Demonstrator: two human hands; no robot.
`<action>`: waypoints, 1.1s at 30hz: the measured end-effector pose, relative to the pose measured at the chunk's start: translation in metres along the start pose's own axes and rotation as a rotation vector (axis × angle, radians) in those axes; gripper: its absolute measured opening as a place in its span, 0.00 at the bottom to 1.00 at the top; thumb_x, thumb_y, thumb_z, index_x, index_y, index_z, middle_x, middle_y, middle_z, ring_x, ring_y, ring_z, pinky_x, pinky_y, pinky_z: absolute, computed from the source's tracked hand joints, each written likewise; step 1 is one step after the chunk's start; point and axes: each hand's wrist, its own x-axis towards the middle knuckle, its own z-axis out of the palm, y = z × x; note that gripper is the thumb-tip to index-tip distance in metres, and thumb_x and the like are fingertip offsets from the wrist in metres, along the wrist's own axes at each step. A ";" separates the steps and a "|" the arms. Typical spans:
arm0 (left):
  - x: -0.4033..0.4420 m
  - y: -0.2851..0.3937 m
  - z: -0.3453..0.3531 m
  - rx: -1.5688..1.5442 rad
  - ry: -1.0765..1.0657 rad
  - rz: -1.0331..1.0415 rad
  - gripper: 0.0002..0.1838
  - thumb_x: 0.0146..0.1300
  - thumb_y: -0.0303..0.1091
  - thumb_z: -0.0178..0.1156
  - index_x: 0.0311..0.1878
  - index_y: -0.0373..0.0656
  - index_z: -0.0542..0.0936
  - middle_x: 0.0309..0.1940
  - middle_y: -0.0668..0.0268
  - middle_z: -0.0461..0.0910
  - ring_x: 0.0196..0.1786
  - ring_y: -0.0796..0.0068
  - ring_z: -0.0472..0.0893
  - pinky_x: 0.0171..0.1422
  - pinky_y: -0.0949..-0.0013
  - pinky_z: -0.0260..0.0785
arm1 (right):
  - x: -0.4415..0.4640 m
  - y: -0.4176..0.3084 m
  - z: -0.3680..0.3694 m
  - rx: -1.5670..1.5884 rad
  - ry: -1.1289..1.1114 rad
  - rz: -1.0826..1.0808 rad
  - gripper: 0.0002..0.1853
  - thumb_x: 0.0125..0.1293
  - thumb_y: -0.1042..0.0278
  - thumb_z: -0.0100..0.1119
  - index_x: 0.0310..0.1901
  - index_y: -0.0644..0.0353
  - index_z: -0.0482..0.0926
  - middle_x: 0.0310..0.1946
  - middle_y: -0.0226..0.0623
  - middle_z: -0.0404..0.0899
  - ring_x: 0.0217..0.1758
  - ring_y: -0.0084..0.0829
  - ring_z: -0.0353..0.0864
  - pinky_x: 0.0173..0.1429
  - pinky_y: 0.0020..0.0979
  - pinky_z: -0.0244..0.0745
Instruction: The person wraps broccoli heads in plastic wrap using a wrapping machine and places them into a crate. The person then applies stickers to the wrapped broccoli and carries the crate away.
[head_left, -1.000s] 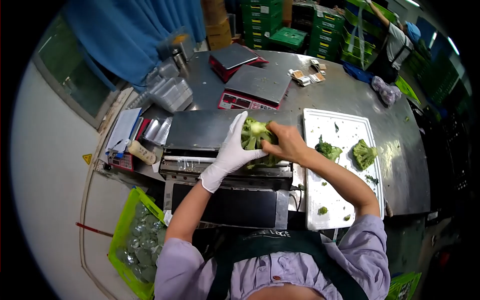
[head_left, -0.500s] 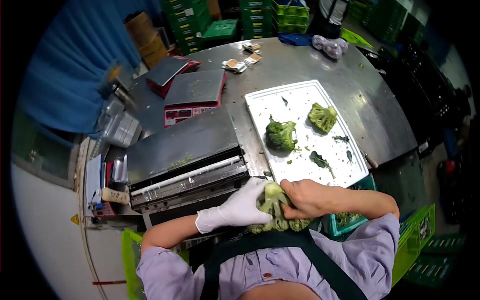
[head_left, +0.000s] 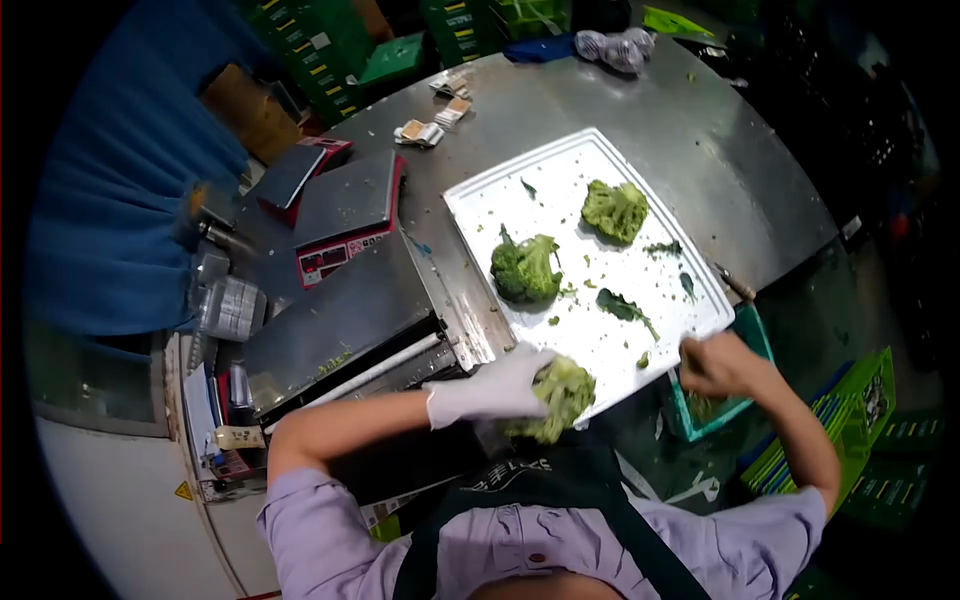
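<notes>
Clearly, the relation that matters is the one between the two hands: the held broccoli (head_left: 562,400) sits at the right side of the gloved left hand (head_left: 497,384), low in the middle of the frame, while the bare right hand (head_left: 722,365) is well apart from it, farther right. The left hand is thus much the nearer one, clamped on the broccoli with its fingers along the head's left side. The head's long axis seems to slant from upper right to lower left, though the stalk is too hidden to be sure.

The right hand is over the teal bin (head_left: 705,430) at the lower right of the frame. Its fingers look curled in, but I cannot tell whether they grip anything.

As for looks, the held broccoli is pale green and bumpy, blurred at its lower edge. In view it overlaps the near corner of the white board (head_left: 650,285); whether the two touch, I cannot tell. On the board, right of the frame's center, lie a darker, rounder broccoli (head_left: 525,272), a yellower broccoli (head_left: 615,211) toward the far side, and a loose leaf (head_left: 627,312) among scattered green bits.
</notes>
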 end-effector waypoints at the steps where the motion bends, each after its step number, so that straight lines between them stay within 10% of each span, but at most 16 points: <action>1: 0.015 0.003 0.001 -0.040 0.026 0.046 0.38 0.43 0.40 0.65 0.61 0.48 0.65 0.51 0.49 0.66 0.55 0.53 0.70 0.59 0.62 0.65 | 0.010 0.007 -0.003 0.194 0.114 -0.051 0.16 0.54 0.57 0.58 0.32 0.65 0.72 0.20 0.51 0.75 0.24 0.51 0.76 0.29 0.45 0.69; 5: 0.096 -0.006 0.020 -0.049 0.279 0.238 0.39 0.42 0.38 0.65 0.62 0.47 0.64 0.56 0.51 0.65 0.57 0.52 0.70 0.60 0.61 0.65 | 0.055 0.033 0.008 0.846 0.336 -0.141 0.15 0.63 0.60 0.59 0.43 0.65 0.77 0.33 0.34 0.80 0.35 0.21 0.75 0.41 0.29 0.71; 10: 0.130 -0.017 0.016 0.257 0.319 0.115 0.40 0.45 0.48 0.63 0.64 0.46 0.64 0.56 0.54 0.68 0.57 0.55 0.72 0.62 0.61 0.65 | 0.077 0.069 0.019 1.404 0.496 -0.290 0.15 0.64 0.58 0.59 0.45 0.61 0.74 0.55 0.44 0.73 0.65 0.39 0.66 0.61 0.38 0.68; 12: 0.120 0.000 -0.009 0.086 0.318 0.072 0.33 0.51 0.49 0.62 0.58 0.41 0.70 0.54 0.54 0.70 0.56 0.60 0.73 0.61 0.64 0.65 | 0.078 0.075 0.023 1.453 0.493 -0.305 0.16 0.66 0.58 0.57 0.48 0.60 0.73 0.56 0.45 0.72 0.64 0.38 0.67 0.61 0.38 0.69; 16: 0.145 -0.017 -0.039 0.769 0.730 0.128 0.26 0.54 0.47 0.62 0.52 0.42 0.73 0.55 0.56 0.69 0.54 0.58 0.74 0.63 0.49 0.60 | 0.089 0.082 0.031 1.705 0.413 -0.325 0.18 0.65 0.59 0.56 0.52 0.60 0.70 0.56 0.44 0.71 0.64 0.38 0.67 0.62 0.39 0.69; 18: 0.151 -0.016 -0.053 0.830 0.769 0.014 0.35 0.49 0.51 0.66 0.58 0.45 0.69 0.59 0.57 0.67 0.50 0.55 0.76 0.62 0.46 0.59 | 0.096 0.082 0.033 1.868 0.465 -0.418 0.21 0.64 0.60 0.58 0.55 0.60 0.68 0.56 0.41 0.71 0.64 0.39 0.67 0.63 0.39 0.68; 21: 0.156 -0.017 -0.067 0.599 0.427 -0.414 0.41 0.40 0.58 0.68 0.56 0.44 0.69 0.54 0.56 0.71 0.55 0.54 0.74 0.60 0.43 0.59 | 0.106 0.082 0.035 1.854 0.467 -0.521 0.21 0.66 0.61 0.54 0.56 0.64 0.67 0.54 0.40 0.72 0.62 0.40 0.70 0.65 0.40 0.66; 33: 0.138 -0.099 -0.101 0.149 0.326 -0.086 0.45 0.35 0.38 0.78 0.61 0.45 0.69 0.52 0.54 0.76 0.54 0.56 0.76 0.58 0.63 0.68 | 0.141 0.036 0.017 1.717 0.383 -0.462 0.21 0.69 0.63 0.50 0.58 0.66 0.65 0.50 0.38 0.75 0.58 0.41 0.74 0.58 0.38 0.74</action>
